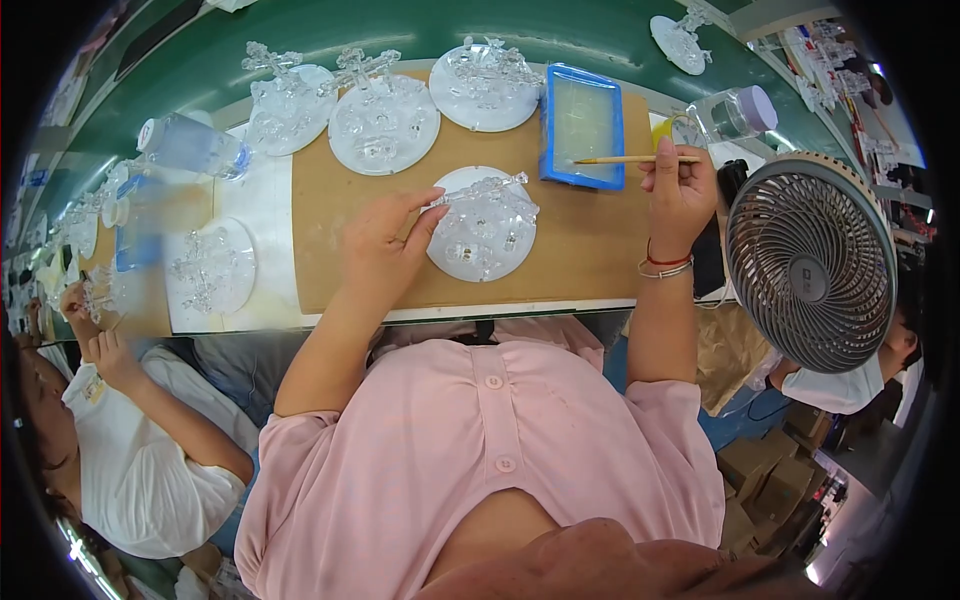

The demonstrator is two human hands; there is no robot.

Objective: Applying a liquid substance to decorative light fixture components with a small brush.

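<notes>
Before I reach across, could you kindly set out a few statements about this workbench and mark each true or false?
1. The right hand holds a thin wooden brush. True.
2. The brush's tip points to the right. False: it points left, over the blue tray.
3. The left hand touches a round clear-and-white piece. True.
4. The row of similar pieces beyond it numbers two. False: it numbers three.
5. The fan stands to the right of the blue tray. True.

Fan (812,275) blocking right, room nearside of tray (549,130)
</notes>
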